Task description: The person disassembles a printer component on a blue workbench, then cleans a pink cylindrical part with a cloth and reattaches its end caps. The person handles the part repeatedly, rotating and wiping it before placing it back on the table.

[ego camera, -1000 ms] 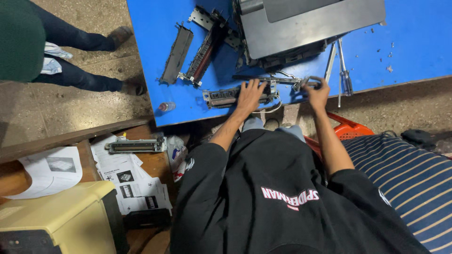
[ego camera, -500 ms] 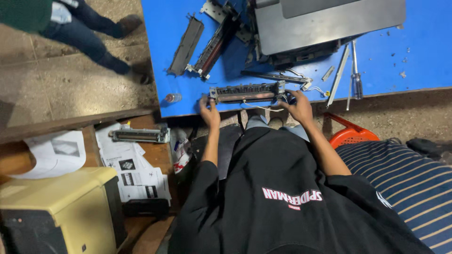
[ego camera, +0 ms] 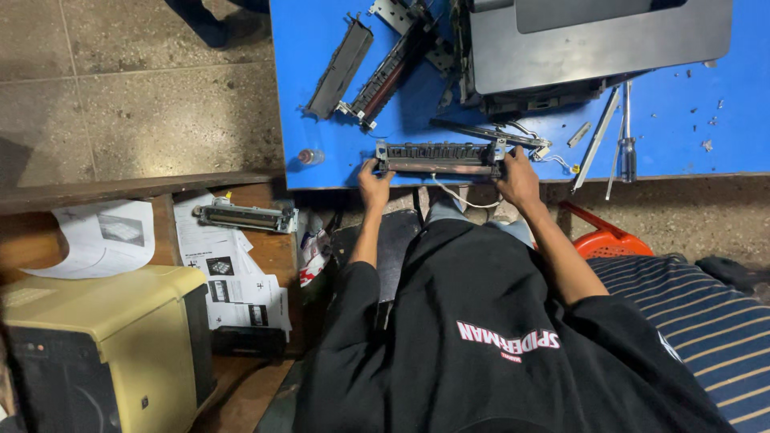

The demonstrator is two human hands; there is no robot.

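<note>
A long grey roller unit (ego camera: 437, 158) lies across the near edge of the blue table (ego camera: 690, 120). My left hand (ego camera: 373, 180) grips its left end and my right hand (ego camera: 517, 176) grips its right end. A white wire (ego camera: 457, 199) hangs from the unit down toward my lap. Just behind the unit rests a thin dark metal bar (ego camera: 489, 132). Beyond that bar stands an opened dark grey printer (ego camera: 593, 48).
Two long black parts (ego camera: 341, 56) (ego camera: 389, 68) lie at the table's far left, and a screwdriver (ego camera: 627, 136) and metal rod (ego camera: 597, 136) to the right. A small bottle (ego camera: 311, 156) stands near the corner. A beige printer (ego camera: 104, 345), papers (ego camera: 233, 273) and another part (ego camera: 245, 216) sit left; a person in stripes (ego camera: 698, 313) sits right.
My left hand has shifted from the middle of the unit to its left end. The unit now sits squarely along the table's near edge, held at both ends.
</note>
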